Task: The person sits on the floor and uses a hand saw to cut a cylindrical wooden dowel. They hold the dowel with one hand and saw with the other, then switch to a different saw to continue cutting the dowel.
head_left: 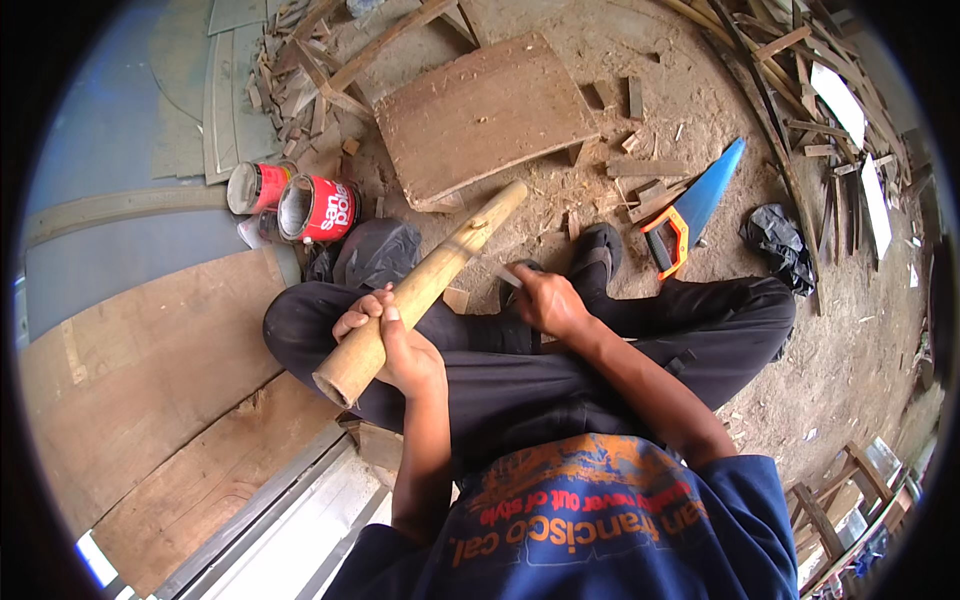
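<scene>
Left hand [408, 360]: wrapped around bamboo tube [434, 283], tilted toward one o'clock;
Right hand [552, 303]: closed on narrow blade [509, 275], tip toward ten o'clock;
Handsaw [703, 203]: at two o'clock.

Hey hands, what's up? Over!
Left hand gripping yellowish bamboo pole. Right hand holding thin greyish blade. Blue, orange-handled saw on ground, apart.

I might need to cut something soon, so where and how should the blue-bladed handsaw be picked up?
Grip the orange-and-black handle, coming from the person's own side, probably with the right hand once its thin tool is put down. The handle is a closed loop lying toward the right leg, while the blue blade points away, which should keep fingers clear.
</scene>
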Available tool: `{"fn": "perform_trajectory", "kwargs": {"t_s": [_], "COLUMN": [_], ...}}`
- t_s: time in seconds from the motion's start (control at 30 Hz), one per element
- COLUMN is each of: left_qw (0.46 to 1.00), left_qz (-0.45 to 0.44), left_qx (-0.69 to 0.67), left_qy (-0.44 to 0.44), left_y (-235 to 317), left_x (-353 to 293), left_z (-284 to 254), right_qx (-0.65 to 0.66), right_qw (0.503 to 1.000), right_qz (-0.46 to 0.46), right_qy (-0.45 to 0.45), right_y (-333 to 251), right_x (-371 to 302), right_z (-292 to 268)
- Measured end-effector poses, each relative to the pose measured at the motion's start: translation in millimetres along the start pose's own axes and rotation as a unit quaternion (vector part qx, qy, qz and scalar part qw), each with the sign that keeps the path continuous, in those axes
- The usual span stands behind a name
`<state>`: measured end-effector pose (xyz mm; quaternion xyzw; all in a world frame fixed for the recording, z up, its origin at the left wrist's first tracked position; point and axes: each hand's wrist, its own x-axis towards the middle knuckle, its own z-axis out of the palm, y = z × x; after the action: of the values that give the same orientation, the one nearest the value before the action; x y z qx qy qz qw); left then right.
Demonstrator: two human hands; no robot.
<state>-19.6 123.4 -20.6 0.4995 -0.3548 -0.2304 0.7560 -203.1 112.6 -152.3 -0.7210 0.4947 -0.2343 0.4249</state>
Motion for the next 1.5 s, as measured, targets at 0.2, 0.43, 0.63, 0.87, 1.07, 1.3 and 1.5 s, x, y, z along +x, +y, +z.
{"fn": "perform_trajectory", "kwargs": {"t_s": [0.2,0.43,0.63,0.87,1.07,1.3,1.5], "left_qw": [1.0,1.0,0.999,0.999,0.996,0.997,0.996], "left_qz": [0.004,0.007,-0.015,0.019,0.024,-0.012,-0.016], "left_qx": [0.002,-0.016,0.009,-0.019,-0.03,0.02,0.011], "left_qy": [-0.004,0.0,0.048,-0.046,-0.079,0.068,0.088], "left_y": [-0.1,-0.2,-1.2,-6.8,-6.0,-4.1,-4.8], "left_x": [0.9,3.3,4.5,6.3,3.7,16.5,20.2], "left_z": [-0.8,4.3,6.5,-5.4,-7.7,3.1,3.8], "right_qx": [0.028,0.033,-0.015,0.011,0.02,-0.018,-0.123], "right_qw": [0.999,0.999,0.995,0.995,0.999,0.999,0.99], "right_qz": [-0.029,-0.007,0.095,0.096,-0.023,-0.034,0.061], "right_qy": [0.023,-0.008,-0.032,-0.025,-0.024,-0.01,-0.014], "right_y": [-11.4,-3.8,12.6,7.0,7.0,10.0,17.6], "right_x": [-7.3,-2.5,2.8,-3.4,-12.5,-16.9,-10.8], "right_z": [-7.9,-11.0,-6.8,-6.4,-22.9,-7.5,-13.6]}}
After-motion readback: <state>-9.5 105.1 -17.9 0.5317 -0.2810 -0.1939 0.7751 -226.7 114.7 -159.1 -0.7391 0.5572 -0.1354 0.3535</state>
